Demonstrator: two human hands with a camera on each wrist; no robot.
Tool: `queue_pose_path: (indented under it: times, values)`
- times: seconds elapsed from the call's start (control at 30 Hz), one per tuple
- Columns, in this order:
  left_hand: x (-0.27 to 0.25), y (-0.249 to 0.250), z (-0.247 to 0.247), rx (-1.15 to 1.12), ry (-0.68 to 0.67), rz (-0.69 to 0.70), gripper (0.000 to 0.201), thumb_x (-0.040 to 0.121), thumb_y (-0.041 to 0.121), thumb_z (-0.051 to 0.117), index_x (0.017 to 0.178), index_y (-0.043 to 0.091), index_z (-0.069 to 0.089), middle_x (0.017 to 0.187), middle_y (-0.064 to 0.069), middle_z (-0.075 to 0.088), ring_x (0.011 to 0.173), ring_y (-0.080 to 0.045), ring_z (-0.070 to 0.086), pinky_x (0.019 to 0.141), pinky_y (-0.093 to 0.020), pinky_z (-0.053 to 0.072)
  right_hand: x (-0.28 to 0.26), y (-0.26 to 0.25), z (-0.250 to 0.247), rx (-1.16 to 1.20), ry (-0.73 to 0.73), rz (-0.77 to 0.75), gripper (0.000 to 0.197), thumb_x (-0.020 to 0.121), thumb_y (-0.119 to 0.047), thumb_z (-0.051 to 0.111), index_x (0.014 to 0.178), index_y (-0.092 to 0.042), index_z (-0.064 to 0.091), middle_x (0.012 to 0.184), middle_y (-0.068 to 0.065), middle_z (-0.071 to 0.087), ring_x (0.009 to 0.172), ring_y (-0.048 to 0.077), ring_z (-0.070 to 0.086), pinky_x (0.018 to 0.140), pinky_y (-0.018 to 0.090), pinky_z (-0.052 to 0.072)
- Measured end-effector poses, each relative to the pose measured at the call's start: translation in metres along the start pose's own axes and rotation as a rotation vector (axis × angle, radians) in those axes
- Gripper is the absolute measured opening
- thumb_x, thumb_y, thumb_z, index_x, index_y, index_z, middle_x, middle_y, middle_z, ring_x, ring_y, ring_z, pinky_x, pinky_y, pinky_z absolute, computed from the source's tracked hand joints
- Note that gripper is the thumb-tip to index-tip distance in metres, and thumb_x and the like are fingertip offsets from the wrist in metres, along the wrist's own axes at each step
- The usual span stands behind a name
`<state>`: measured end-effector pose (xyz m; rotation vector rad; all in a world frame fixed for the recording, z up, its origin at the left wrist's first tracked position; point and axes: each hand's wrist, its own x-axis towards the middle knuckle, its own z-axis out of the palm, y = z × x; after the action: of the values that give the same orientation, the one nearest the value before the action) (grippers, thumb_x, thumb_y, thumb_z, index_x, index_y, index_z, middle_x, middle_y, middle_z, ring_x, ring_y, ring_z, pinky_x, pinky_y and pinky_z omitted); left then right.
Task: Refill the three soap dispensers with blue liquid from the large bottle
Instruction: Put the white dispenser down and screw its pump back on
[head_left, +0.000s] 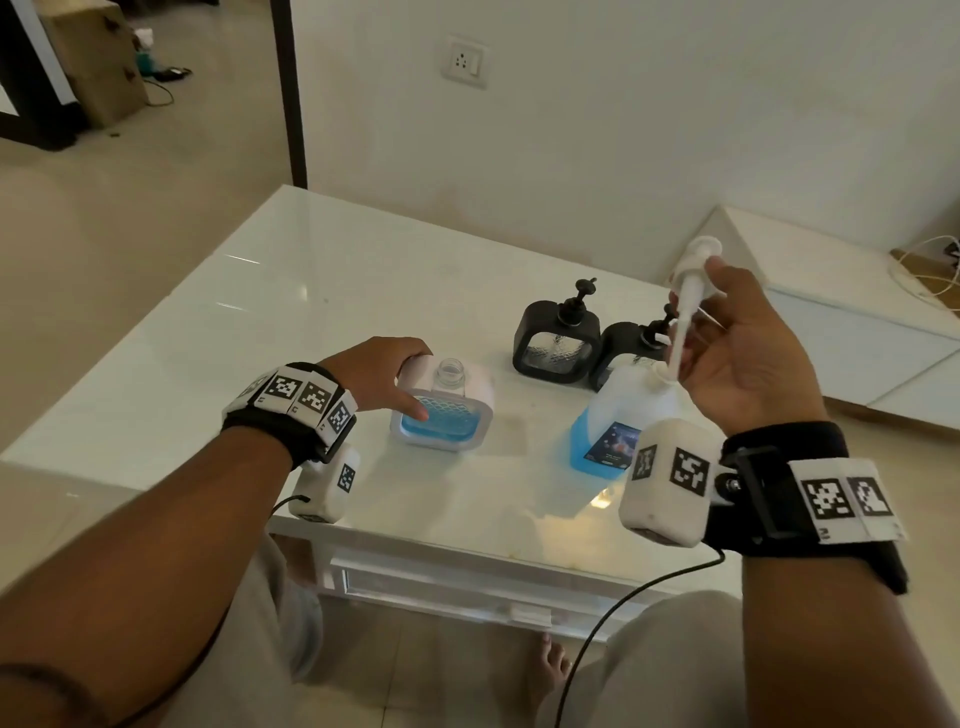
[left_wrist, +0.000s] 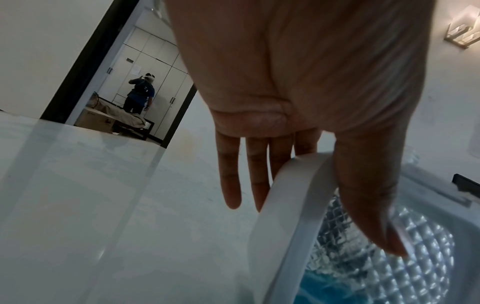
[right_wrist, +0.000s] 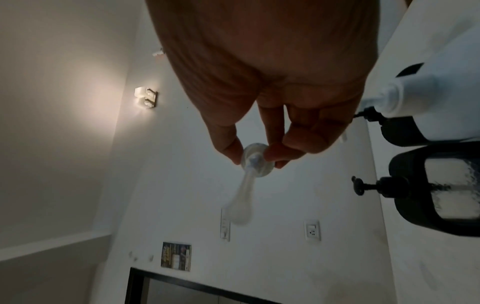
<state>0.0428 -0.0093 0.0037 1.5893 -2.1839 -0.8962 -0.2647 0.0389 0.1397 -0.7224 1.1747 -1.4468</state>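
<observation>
A white soap dispenser (head_left: 441, 421) stands on the white table (head_left: 291, 291), partly filled with blue liquid and with its neck uncapped. My left hand (head_left: 410, 384) grips it, thumb (left_wrist: 369, 205) on the patterned front and fingers behind the frame. My right hand (head_left: 704, 288) is raised and pinches a white pump head (head_left: 698, 254) between thumb and fingertips. The pump's tube hangs down to the top of the large bottle (head_left: 623, 410), which holds blue liquid. Two black dispensers (head_left: 556, 343) (head_left: 626, 338) with pumps on stand behind; the right one is partly hidden.
The wall with a socket (head_left: 465, 62) runs close behind the table. A low white cabinet (head_left: 852, 332) with cables sits to the right. The table's near edge is just below my wrists. A person (left_wrist: 141, 92) stands in the far room.
</observation>
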Motion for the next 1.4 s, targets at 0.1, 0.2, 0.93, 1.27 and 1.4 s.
queue_pose_path:
  times: [0.1, 0.2, 0.93, 1.27, 1.4]
  values:
    - [0.001, -0.001, 0.001, 0.002, -0.012, -0.009, 0.057, 0.066, 0.029, 0.087, 0.112, 0.016, 0.056, 0.100, -0.005, 0.063, 0.092, -0.025, 0.059, 0.085, -0.043, 0.050, -0.002, 0.009, 0.017, -0.018, -0.001, -0.039, 0.020, 0.086, -0.033, 0.071, 0.091, -0.015, 0.065, 0.077, -0.003, 0.060, 0.061, 0.008, 0.057, 0.058, 0.022, 0.048]
    - [0.002, -0.002, 0.002, 0.005, -0.024, -0.012, 0.058, 0.066, 0.030, 0.087, 0.113, 0.016, 0.055, 0.101, -0.003, 0.062, 0.093, -0.023, 0.059, 0.085, -0.041, 0.050, -0.004, 0.019, 0.032, -0.041, -0.044, -0.092, 0.014, 0.089, -0.027, 0.069, 0.094, -0.014, 0.069, 0.080, -0.003, 0.068, 0.069, 0.012, 0.065, 0.067, 0.023, 0.054]
    - [0.009, 0.002, 0.000, 0.078, -0.083, 0.013, 0.067, 0.067, 0.034, 0.086, 0.120, 0.013, 0.053, 0.109, -0.002, 0.060, 0.096, -0.020, 0.056, 0.086, -0.037, 0.049, 0.005, 0.103, 0.071, -0.586, -0.182, -0.408, 0.031, 0.082, -0.019, 0.078, 0.112, -0.013, 0.070, 0.098, -0.002, 0.074, 0.083, 0.007, 0.070, 0.081, 0.035, 0.059]
    - [0.003, 0.000, -0.008, -0.003, -0.045, 0.016, 0.060, 0.061, 0.027, 0.090, 0.112, 0.018, 0.058, 0.103, 0.003, 0.062, 0.095, -0.016, 0.058, 0.085, -0.031, 0.051, 0.014, 0.145, 0.070, -0.869, -0.335, -0.429, 0.040, 0.076, -0.030, 0.082, 0.110, -0.016, 0.069, 0.102, -0.011, 0.070, 0.095, 0.003, 0.063, 0.077, 0.018, 0.048]
    - [0.002, 0.000, -0.010, -0.016, -0.025, 0.022, 0.064, 0.059, 0.026, 0.091, 0.113, 0.019, 0.057, 0.104, 0.004, 0.061, 0.096, -0.014, 0.058, 0.085, -0.028, 0.049, 0.014, 0.153, 0.071, -0.873, -0.335, -0.387, 0.034, 0.074, -0.031, 0.083, 0.102, -0.028, 0.064, 0.094, -0.019, 0.064, 0.092, 0.005, 0.060, 0.081, 0.022, 0.049]
